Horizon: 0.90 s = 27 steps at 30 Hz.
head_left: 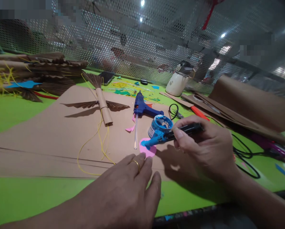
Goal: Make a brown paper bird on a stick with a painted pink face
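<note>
My left hand [135, 184] lies flat on the brown paper [53, 133], its fingertips at the lower edge of a small round pink paper piece [151, 152]. A ring is on one finger. Between the thumb and fingers of my right hand [204, 143] is a black marker [171, 136], its front end coated in blue paint. That end touches the pink piece, where a blue patch [144, 144] shows. Just behind the marker stands a small open jar of blue paint [154, 128], with smears on its rim.
A blue glue gun [144, 107] with a clear glue stick lies behind the pink piece. A folded-paper bird [104, 108] with yellow string lies left. A white bottle [178, 81], a phone [107, 77], stacked brown paper [249, 105] and a black cable [246, 152] lie around.
</note>
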Tool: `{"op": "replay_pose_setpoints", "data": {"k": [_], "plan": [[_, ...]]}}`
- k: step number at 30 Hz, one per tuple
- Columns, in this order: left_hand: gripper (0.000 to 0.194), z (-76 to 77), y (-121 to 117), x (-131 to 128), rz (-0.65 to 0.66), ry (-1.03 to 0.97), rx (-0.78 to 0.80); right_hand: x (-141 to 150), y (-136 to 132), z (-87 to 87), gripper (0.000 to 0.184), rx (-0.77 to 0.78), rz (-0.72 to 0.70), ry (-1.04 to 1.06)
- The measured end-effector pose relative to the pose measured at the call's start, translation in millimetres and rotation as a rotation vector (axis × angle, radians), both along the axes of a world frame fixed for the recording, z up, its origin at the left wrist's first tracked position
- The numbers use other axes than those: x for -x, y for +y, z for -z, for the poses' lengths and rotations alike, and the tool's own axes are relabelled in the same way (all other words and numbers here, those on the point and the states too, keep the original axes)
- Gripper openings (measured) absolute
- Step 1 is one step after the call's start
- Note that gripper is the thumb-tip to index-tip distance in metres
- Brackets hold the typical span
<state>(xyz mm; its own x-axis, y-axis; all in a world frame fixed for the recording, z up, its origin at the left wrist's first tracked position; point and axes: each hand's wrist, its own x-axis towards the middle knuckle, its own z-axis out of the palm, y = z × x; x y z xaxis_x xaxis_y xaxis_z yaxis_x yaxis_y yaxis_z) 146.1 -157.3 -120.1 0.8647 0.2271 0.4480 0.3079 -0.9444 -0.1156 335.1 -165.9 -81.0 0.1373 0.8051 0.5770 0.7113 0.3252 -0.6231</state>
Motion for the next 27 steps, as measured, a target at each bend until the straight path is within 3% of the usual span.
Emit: {"op": "replay_pose_setpoints", "data": {"k": [3, 7, 11, 14, 20, 27], "plan": [[0.031, 1.8, 0, 0, -0.016, 0.019, -0.001, -2, -1, 0.2, 0.004, -0.010, 0.006, 0.063], [0.031, 0.9, -1, 1, -0.007, -0.015, -0.050, -6, 1, -1.5, 0.006, -0.138, 0.044, 0.278], [0.037, -9.5, -4, 3, -0.035, 0.093, 0.033, -14, 5, -8.3, 0.006, -0.288, 0.043, 0.417], [0.038, -17.5, -6, 4, -0.040, 0.097, 0.049, -22, 11, -13.5, 0.006, -0.317, 0.047, 0.474], [0.031, -22.4, -8, 4, -0.018, 0.125, 0.033, -37, 23, -11.6, 0.008, -0.250, -0.008, 0.542], [0.030, -29.4, -9, 5, -0.014, 0.132, 0.032, -29, 26, -5.1, 0.008, -0.010, -0.048, 0.222]]}}
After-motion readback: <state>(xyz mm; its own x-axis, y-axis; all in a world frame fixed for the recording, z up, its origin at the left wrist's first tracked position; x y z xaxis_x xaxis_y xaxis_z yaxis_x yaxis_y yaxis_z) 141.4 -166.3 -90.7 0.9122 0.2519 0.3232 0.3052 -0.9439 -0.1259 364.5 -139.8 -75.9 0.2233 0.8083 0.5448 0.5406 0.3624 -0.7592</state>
